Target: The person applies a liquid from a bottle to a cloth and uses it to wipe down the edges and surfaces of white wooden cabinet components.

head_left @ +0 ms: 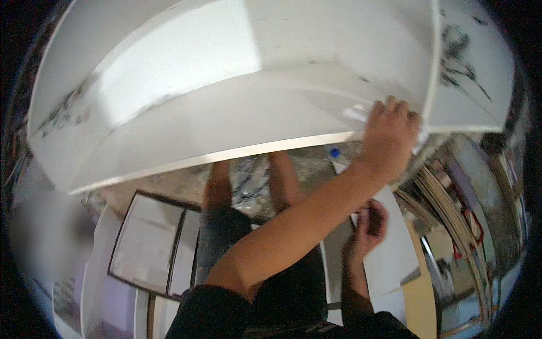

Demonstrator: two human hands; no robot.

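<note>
A white cabinet carcass [192, 118] spans the upper part of the head view, its pale front edge bowed by the lens. My left arm reaches across to the right, and my left hand [390, 127] is on that edge near an upright divider. Its fingers are bent over a crumpled white cloth [422, 138], which shows beside the hand. Lower down, my right hand [370, 226] is raised away from the carcass. Its fingers are curled in, and whatever may be inside them is hidden.
Dark smudges [457, 53] mark the right-hand panel. A blue cap [335, 152] lies on the floor beyond my knees. A dark-framed panel [149, 237] is at my left, with white boards [389, 254] at my right. Stacked strips [451, 198] and clutter fill the far right.
</note>
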